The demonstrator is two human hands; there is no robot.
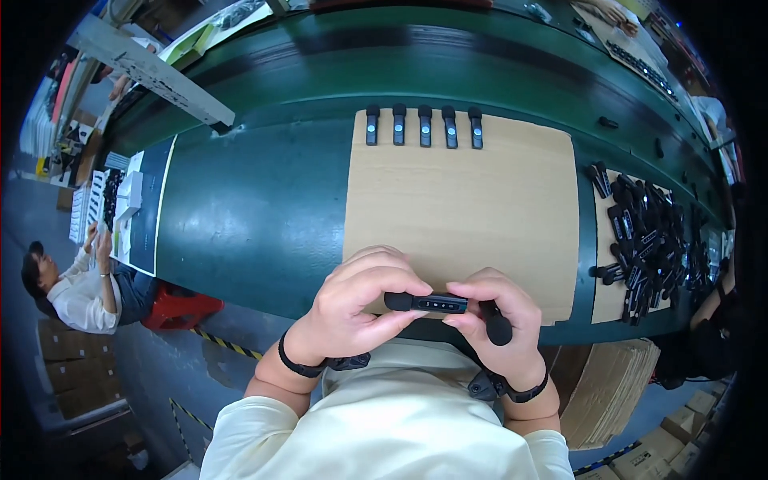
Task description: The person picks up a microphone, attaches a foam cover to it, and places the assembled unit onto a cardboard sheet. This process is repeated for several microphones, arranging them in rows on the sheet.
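Observation:
Near the front edge of a cardboard sheet (464,208), a small black microphone (440,304) with a rounded dark tip lies level between both hands. My left hand (352,300) pinches it close to that tip with thumb and fingers. At its other end, the thumb and fingertips of my right hand (512,308) close on it. A second black microphone (498,326) is tucked in the right palm, its rounded tip pointing toward me and its body mostly hidden. Several similar microphones (426,128) lie in a row along the sheet's far edge, tips pointing away.
To the right, a heap of black microphones (640,244) covers another cardboard piece on the green table (256,208). A white post (152,76) rises at the far left. A person (84,280) works at the left end beside a red stool (180,308). Flattened cardboard (608,392) stands at lower right.

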